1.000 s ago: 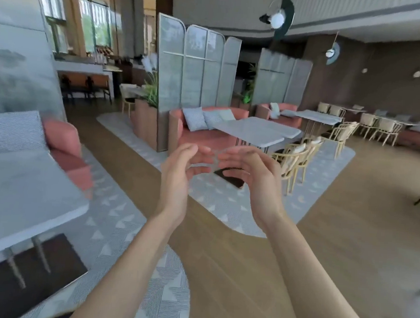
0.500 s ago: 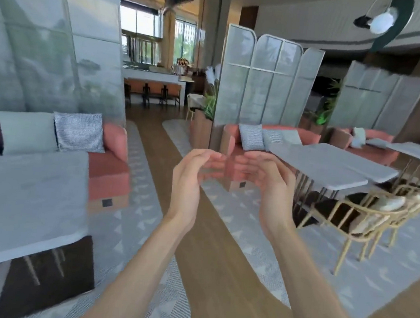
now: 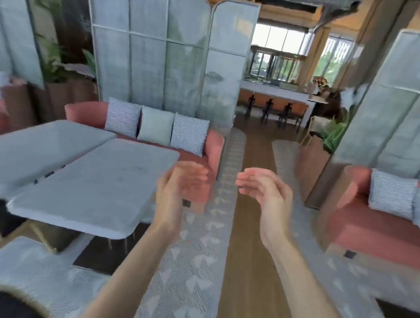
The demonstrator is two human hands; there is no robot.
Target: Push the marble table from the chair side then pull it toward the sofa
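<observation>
Head view: left hand (image 3: pixel 181 181) and right hand (image 3: pixel 264 187) empty, fingers loose, apart (nothing gripped) — approach step — next, reach the table (image 3: pixel 95 185) edge opposite the sofa (image 3: pixel 209 146).

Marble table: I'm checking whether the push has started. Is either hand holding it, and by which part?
Nothing is held. The left hand and right hand are open in the air, off the marble table.

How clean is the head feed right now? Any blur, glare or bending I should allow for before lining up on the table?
Head view: the left hand is smeared by motion blur, the right hand sharper; the marble table shows soft, ragged edges; the far windows are blown out bright; the screen panels bow from the wide lens.
</observation>
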